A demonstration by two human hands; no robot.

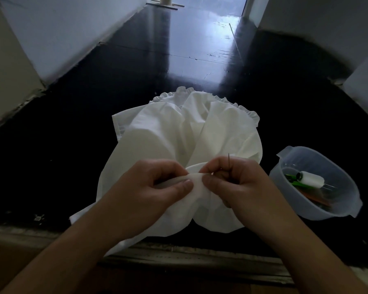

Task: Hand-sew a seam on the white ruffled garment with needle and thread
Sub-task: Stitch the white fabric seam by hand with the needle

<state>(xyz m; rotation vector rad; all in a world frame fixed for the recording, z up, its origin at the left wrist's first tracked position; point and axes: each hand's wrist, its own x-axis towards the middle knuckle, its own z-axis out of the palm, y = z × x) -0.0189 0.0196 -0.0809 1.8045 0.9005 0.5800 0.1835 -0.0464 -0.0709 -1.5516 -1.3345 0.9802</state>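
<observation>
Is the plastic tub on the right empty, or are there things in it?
Not empty. The tub holds a white thread spool, something green and something orange; those two are too blurred to name.

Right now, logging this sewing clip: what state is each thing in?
Garment: rumpled on the dark floor, near edge lifted.
Left hand: pinching the fabric fold.
Right hand: gripping the needle, tip upward.
Tub: open, lidless.
Thread spool: lying inside the tub.

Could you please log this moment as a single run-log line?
left hand: pinches garment fold | right hand: holds needle upright, pinches fold | tub: white spool, right of garment | seam: in progress
</observation>
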